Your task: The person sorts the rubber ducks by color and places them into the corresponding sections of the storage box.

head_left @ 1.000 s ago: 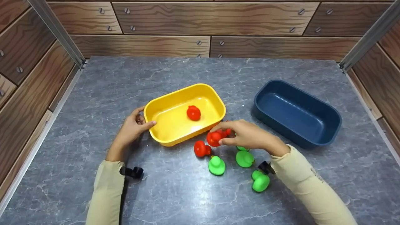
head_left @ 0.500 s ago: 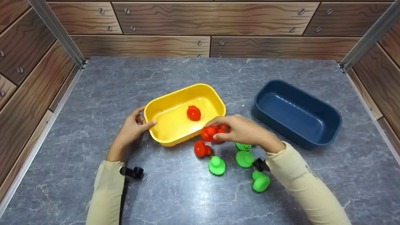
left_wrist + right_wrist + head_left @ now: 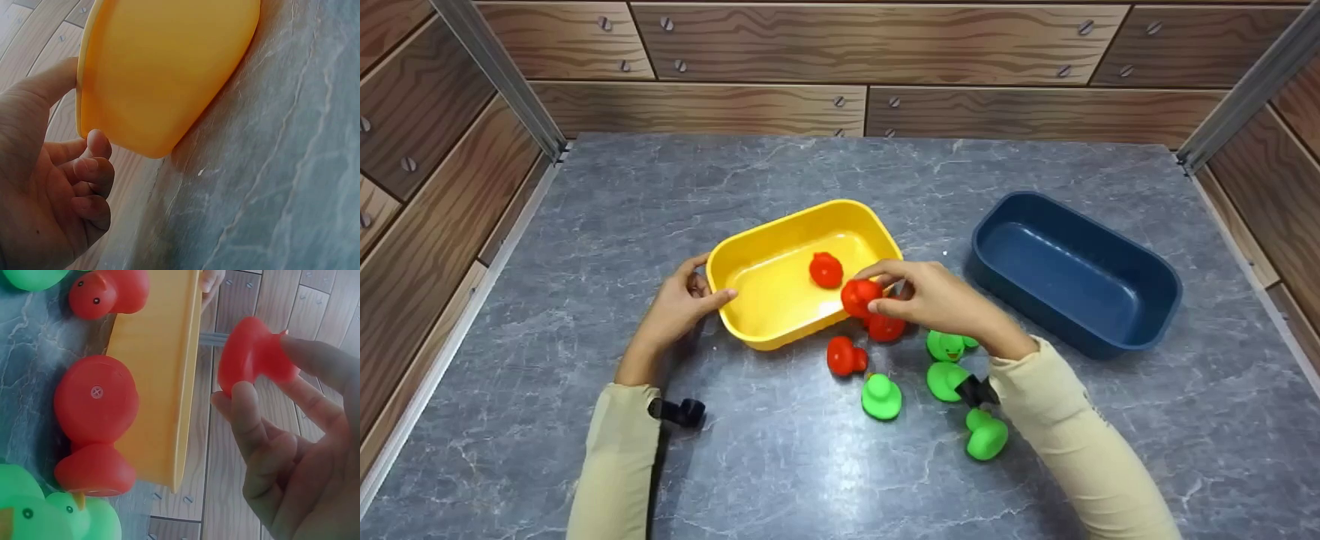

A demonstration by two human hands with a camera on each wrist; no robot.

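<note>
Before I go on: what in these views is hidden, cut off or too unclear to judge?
- Head view: the right hand covers part of the red duck it pinches; its face is hidden.
- Head view: the right sleeve and wrist mount overlap one green duck.
- Left wrist view: the yellow tub fills the frame, cut off at the top; its inside is unseen.
- Right wrist view: the green ducks are cut off by the edges.

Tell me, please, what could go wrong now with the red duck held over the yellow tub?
The right hand pinches the red rubber duck with only fingertips above the yellow plastic tub's rim; it might slip outside. A second red duck lies against the tub wall and could be knocked.
</note>
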